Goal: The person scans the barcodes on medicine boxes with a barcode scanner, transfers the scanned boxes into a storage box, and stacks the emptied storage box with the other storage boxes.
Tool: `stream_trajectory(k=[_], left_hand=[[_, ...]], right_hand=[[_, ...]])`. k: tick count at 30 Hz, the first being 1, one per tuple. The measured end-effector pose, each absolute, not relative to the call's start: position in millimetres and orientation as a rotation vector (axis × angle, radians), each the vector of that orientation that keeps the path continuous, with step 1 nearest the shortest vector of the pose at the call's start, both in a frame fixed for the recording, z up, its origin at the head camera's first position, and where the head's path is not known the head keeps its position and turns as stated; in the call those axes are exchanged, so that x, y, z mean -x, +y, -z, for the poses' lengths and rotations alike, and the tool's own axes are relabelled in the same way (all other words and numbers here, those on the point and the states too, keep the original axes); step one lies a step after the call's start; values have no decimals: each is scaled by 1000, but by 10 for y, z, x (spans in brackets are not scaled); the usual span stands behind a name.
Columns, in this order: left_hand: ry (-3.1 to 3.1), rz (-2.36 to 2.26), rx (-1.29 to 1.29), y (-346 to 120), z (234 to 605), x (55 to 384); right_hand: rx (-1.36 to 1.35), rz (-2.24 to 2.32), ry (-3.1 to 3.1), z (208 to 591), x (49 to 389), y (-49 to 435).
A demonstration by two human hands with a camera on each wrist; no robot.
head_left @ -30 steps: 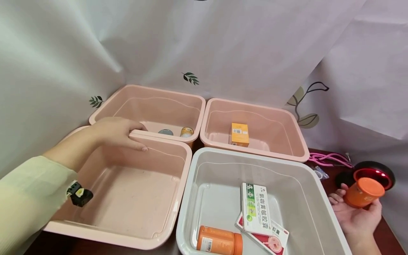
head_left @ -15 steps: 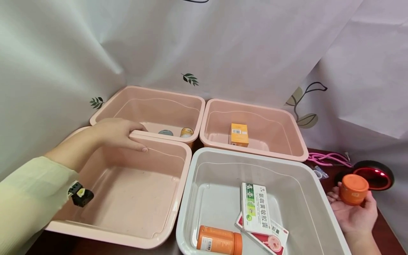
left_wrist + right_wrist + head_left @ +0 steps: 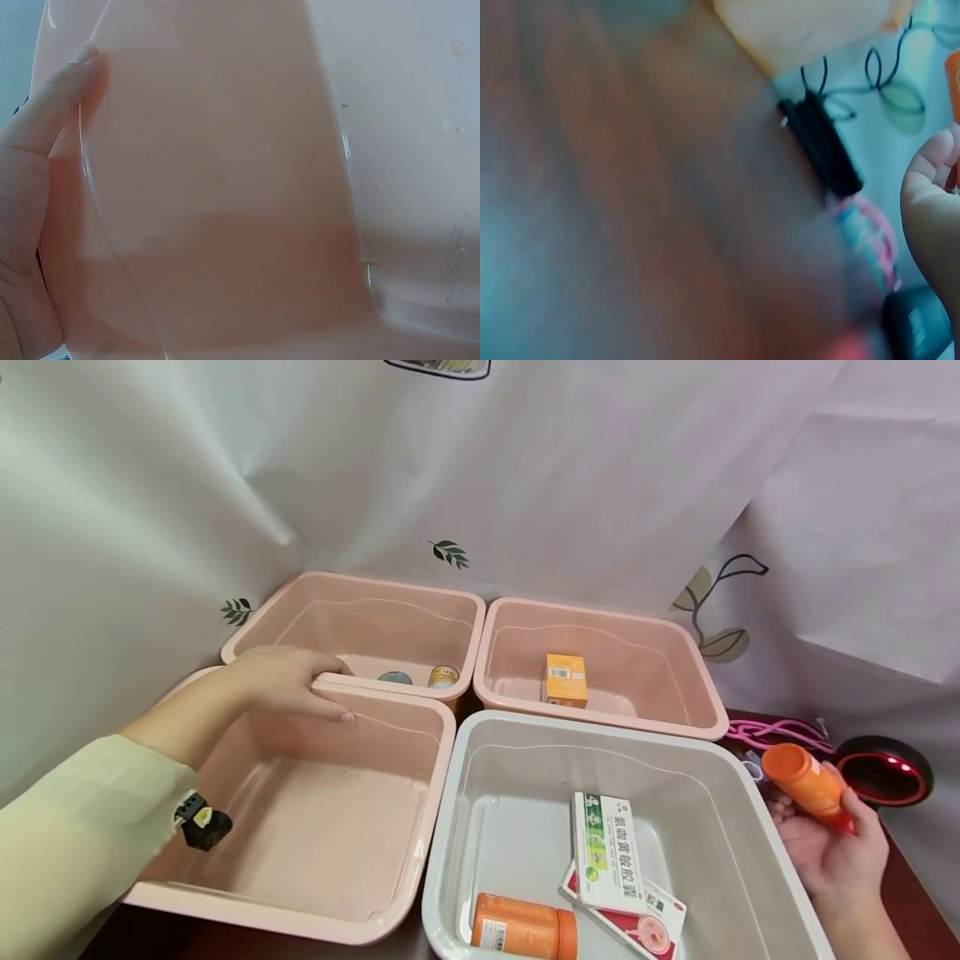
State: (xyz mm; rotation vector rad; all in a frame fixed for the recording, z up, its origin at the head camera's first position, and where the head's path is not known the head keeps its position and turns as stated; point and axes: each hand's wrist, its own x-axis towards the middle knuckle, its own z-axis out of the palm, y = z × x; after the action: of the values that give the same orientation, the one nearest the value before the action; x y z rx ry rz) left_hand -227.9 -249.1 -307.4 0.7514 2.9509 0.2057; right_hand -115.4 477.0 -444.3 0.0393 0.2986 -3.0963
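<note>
Holding its long axis slanted up-left, right hand point(image 3: 836, 858) grips orange bottle point(image 3: 808, 783); left hand point(image 3: 288, 681) grips pink bin point(image 3: 322, 835)

Pink cord point(image 3: 750, 732) lay looped near the table's point(image 3: 906, 885) back right corner, black round device point(image 3: 885, 770) glowed red nearby, leaf-printed sheeting point(image 3: 600, 485) hung behind.

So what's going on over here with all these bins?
A person's right hand is holding an orange bottle, tilted, to the right of the gray bin. The left hand grips the far rim of the near-left pink bin. Inside the gray bin, another orange bottle lies on its side, and a white-and-green box rests partly on a red-and-white box. A yellow box sits in the far-right pink bin.
</note>
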Motion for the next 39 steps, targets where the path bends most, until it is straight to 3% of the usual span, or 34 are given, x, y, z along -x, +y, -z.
stream_trajectory(k=[10,15,22,29,39], left_hand=[[2954,-229,-757,-2448,3062,2265],[2958,-241,-747,-2451,3054,2268],[2956,-243,-753,-2478,3062,2252],[2954,-243,-768,-2465,3107,2261],[2949,-254,-764,-2468,3088,2264]], right_hand=[[783,2818,673,3699,1448,4427],[976,2460,1286,3204,1656,4274],[810,1921,2250,2576,1802,3862],[623,1415,2758,2295,1871,3274],[384,1728,2516,2223,2176,2384]])
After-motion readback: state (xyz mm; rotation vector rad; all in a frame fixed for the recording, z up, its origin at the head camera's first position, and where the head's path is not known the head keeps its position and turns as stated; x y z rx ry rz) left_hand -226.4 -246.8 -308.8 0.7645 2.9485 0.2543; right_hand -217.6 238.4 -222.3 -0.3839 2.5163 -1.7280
